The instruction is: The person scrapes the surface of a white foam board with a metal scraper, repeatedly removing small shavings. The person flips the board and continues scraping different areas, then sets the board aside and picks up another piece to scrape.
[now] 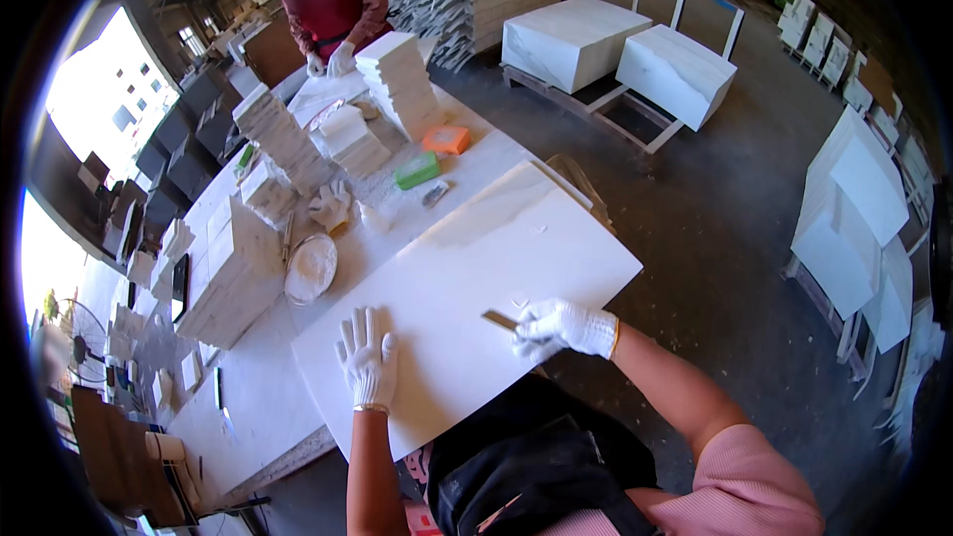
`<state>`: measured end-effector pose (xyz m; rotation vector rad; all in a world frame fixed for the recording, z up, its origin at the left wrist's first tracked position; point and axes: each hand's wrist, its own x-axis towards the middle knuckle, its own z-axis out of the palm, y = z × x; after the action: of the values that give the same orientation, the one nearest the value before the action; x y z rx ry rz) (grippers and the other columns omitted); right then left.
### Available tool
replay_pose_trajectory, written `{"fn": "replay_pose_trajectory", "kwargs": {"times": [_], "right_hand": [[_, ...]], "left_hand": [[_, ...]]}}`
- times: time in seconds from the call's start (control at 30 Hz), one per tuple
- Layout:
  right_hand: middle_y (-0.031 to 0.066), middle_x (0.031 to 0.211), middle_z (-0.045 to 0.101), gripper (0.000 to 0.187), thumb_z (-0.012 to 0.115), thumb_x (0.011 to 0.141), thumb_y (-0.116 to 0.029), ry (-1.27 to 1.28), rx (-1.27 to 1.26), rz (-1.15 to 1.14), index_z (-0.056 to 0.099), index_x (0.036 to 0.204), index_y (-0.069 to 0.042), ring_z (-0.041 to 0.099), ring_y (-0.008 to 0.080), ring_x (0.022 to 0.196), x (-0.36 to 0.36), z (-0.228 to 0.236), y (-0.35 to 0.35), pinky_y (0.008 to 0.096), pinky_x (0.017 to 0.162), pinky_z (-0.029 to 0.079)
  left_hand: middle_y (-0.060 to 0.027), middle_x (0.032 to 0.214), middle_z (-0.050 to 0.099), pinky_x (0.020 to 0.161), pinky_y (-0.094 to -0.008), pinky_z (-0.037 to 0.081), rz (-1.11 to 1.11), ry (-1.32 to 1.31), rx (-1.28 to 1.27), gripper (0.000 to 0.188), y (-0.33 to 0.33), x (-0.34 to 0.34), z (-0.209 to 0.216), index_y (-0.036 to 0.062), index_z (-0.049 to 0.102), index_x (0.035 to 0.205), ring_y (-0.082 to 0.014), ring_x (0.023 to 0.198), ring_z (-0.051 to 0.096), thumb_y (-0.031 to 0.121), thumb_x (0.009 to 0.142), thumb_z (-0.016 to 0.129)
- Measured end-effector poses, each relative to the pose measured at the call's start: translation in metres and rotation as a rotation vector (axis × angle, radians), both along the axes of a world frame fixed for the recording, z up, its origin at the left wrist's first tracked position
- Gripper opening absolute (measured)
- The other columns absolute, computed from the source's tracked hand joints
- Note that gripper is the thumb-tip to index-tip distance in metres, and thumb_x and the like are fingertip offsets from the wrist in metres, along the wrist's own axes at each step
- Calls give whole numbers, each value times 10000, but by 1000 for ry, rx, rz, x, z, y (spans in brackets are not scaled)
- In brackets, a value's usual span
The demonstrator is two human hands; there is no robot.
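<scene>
Gloved and spread flat, the left hand [367, 357] presses down on the near part of the white stone slab [476, 268] on the tabletop [253, 387]. Over to its right, the right hand [561, 328] is closed around a small flat blade [499, 320], tip angled left and away onto the slab's surface, close to the near-right edge.

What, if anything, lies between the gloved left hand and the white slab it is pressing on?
Nothing visible: the left hand lies flat, fingers spread, directly on the white slab. The right hand holds a small blade against it.
</scene>
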<state>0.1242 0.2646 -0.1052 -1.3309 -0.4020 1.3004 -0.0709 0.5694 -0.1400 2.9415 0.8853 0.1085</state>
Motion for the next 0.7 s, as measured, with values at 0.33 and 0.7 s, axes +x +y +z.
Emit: {"fn": "replay_pose_trajectory", "kwargs": {"times": [0.33,0.7], "right_hand": [[130,1055,702,154,564,992,-149,65,179,-399,651,1030,-29,697,222,986,49,16,5,329,809,577],[105,1024,699,178,567,992,-145,50,237,-462,664,987,4,662,157,882,49,-2,34,304,778,538]], "left_hand": [[-72,1632,252,1200,-549,153,16,-51,16,660,0,2,-2,190,291,1566,-359,1499,210,552,1016,316],[-76,1623,271,1194,-558,164,21,-67,47,672,3,2,-4,179,314,1558,-356,1496,219,566,1009,330]]}}
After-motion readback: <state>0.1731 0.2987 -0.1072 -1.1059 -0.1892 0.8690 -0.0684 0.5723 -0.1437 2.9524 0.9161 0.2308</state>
